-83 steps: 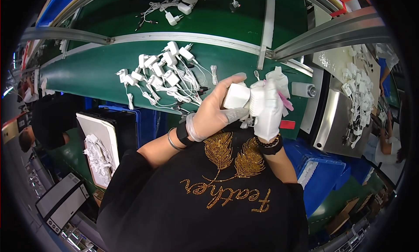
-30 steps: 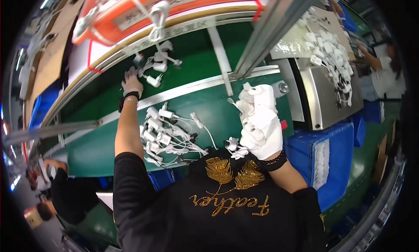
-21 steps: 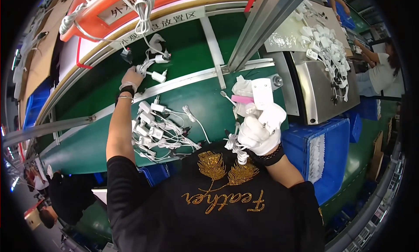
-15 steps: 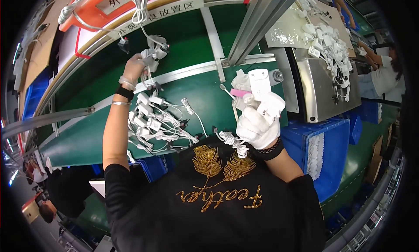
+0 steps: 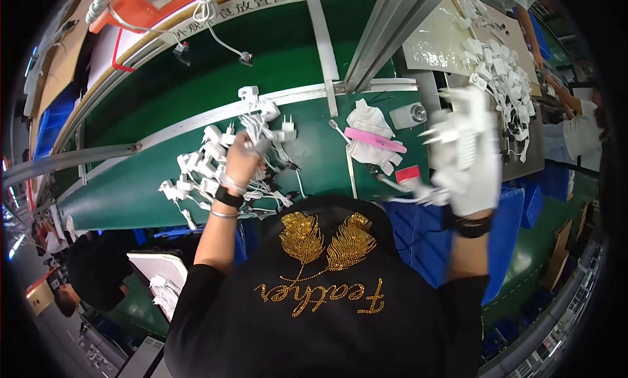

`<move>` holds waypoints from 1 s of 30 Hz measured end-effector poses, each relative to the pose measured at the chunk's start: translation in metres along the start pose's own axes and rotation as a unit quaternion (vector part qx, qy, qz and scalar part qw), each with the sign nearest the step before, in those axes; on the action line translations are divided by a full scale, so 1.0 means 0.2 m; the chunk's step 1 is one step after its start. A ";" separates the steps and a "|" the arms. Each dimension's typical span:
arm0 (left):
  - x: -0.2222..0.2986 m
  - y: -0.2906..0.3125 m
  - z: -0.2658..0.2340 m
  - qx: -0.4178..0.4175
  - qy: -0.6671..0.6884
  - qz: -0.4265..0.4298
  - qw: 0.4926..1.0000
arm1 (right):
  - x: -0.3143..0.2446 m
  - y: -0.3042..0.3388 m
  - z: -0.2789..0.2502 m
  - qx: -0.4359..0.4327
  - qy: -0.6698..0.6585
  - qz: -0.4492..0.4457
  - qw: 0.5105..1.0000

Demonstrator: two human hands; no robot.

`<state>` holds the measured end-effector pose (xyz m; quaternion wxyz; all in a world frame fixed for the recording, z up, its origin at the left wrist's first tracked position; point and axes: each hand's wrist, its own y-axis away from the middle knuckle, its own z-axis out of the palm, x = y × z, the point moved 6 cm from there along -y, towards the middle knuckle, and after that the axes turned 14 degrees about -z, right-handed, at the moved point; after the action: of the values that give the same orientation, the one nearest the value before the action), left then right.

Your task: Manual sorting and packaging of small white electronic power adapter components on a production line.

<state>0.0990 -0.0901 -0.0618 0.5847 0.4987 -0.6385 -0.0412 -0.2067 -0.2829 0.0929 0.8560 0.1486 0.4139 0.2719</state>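
My bare left hand (image 5: 244, 161) is closed around the bundled cords of several white power adapters (image 5: 267, 110), whose plug bodies stick out beyond my fingers. Under and beside it, a pile of white corded adapters (image 5: 206, 161) lies on the green work surface (image 5: 118, 195). On the right, my right hand (image 5: 477, 172), in a white glove, is blurred by motion over the blue bin. White adapters (image 5: 451, 126) show at its fingers, smeared, with a white cord (image 5: 425, 196) trailing left; their exact number is unclear.
Between my hands lie a white cloth (image 5: 367, 120), a pink strip-shaped tool (image 5: 376, 140), a toothbrush (image 5: 340, 131) and a clear bottle (image 5: 409, 116). A metal post (image 5: 376, 41) rises behind them. More adapters (image 5: 500, 70) are heaped far right, near another person's arm (image 5: 562, 93). A blue bin (image 5: 504, 247) stands at right.
My left hand has come down and right from the back ledge to the pile, bringing the adapters. My right hand has swung right with its adapters, uncovering the cloth and pink tool.
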 end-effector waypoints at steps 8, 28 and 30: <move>-0.29 0.05 0.09 0.043 -0.156 0.086 0.983 | -1.36 -0.59 -0.64 0.087 0.287 -0.334 0.894; -0.15 0.31 -0.08 0.164 -0.188 0.120 0.961 | 0.56 -0.28 -0.99 -0.046 0.743 -0.240 0.623; -0.02 0.27 -0.14 0.197 -0.176 0.158 0.951 | 0.54 -0.24 -0.85 -0.025 0.708 -0.241 0.663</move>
<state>0.0892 -0.0457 -0.0209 0.3522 0.4821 -0.7970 0.0913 -0.2705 -0.2534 -0.1018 0.3439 -0.2155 0.9095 0.0899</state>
